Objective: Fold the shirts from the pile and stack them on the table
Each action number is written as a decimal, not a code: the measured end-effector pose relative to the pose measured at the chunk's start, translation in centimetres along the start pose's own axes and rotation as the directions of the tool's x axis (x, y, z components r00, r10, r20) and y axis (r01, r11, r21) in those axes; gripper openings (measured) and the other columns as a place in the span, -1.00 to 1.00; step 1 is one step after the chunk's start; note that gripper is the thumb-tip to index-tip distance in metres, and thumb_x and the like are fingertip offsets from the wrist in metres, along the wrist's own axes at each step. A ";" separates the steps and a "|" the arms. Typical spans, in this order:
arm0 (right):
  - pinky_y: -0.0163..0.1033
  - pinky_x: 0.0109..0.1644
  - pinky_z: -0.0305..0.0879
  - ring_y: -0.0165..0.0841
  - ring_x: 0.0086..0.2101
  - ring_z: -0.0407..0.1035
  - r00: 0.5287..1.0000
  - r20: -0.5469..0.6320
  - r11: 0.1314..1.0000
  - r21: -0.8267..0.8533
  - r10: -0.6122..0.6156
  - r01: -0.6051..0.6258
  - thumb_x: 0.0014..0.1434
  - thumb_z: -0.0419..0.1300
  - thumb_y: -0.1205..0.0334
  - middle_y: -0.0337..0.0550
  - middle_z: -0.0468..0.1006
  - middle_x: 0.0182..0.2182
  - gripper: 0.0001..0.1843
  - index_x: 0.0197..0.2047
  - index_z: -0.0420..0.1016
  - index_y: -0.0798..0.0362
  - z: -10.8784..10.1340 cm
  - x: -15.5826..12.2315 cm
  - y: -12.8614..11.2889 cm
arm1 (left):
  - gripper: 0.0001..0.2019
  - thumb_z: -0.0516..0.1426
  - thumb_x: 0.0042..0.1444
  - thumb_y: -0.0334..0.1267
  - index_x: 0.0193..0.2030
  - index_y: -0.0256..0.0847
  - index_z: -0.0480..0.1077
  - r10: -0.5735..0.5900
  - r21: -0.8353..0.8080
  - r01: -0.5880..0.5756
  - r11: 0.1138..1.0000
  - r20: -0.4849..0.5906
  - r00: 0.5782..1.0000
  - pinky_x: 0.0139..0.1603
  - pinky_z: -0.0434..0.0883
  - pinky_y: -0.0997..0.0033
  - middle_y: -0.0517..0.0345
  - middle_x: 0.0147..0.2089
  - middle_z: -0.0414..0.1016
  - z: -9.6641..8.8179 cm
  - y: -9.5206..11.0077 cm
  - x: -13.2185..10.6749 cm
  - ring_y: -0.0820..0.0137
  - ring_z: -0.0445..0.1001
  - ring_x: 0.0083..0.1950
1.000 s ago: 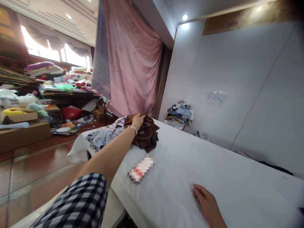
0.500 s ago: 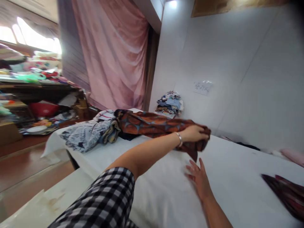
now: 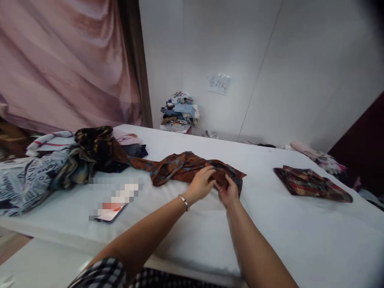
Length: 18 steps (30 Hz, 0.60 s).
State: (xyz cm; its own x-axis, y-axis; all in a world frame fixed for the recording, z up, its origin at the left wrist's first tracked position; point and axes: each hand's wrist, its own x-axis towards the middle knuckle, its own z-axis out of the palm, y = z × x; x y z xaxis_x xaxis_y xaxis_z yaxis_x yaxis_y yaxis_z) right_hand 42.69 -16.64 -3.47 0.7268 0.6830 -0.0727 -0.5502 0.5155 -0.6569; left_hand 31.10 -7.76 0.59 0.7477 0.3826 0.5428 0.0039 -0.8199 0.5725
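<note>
A rust-brown patterned garment (image 3: 177,166) lies crumpled on the white-covered table (image 3: 264,236), one end trailing left to the heap of clothes. My left hand (image 3: 201,185), with a silver bracelet on its wrist, grips the garment's near edge with bent fingers. Close beside it, my right hand (image 3: 228,191) pinches the same garment near its right end. The fingertips of both hands are partly hidden in the cloth. Whether the garment is a shirt I cannot tell.
Left, a heap of clothes (image 3: 33,174) includes newspaper-print fabric. Nearer, a phone (image 3: 111,214) lies partly pixelated. A folded plaid garment (image 3: 312,184) rests at right. Behind stand a clothes stack (image 3: 180,110), a pink curtain (image 3: 75,60) and a wall with a paper note (image 3: 219,84).
The view has swung right. The brown garment, held stretched out by my left hand before, now lies bunched on the table. My right hand, open and apart earlier, has closed on it.
</note>
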 end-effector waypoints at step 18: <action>-0.17 -0.21 0.51 -0.35 -0.38 0.50 0.964 -0.082 0.967 0.026 -0.252 0.254 -0.18 0.12 0.44 -0.31 0.58 -0.46 -0.76 -0.37 0.43 0.01 -4.4 2.2 -4.9 | -0.71 0.04 0.15 -0.09 -0.13 -0.13 0.51 -0.455 0.317 0.391 0.864 0.163 0.875 -0.27 0.34 0.39 0.10 -0.29 0.59 -6.9 -3.6 -2.8 0.27 0.53 -0.27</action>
State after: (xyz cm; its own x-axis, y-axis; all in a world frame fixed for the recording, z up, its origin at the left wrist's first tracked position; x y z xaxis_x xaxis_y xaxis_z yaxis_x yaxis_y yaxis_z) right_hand 48.84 -19.97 -3.72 0.8730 0.4866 0.0336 -0.3579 0.6858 -0.6338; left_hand 24.38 -2.98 1.26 0.7606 0.6390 0.1145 0.5061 -0.6941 0.5120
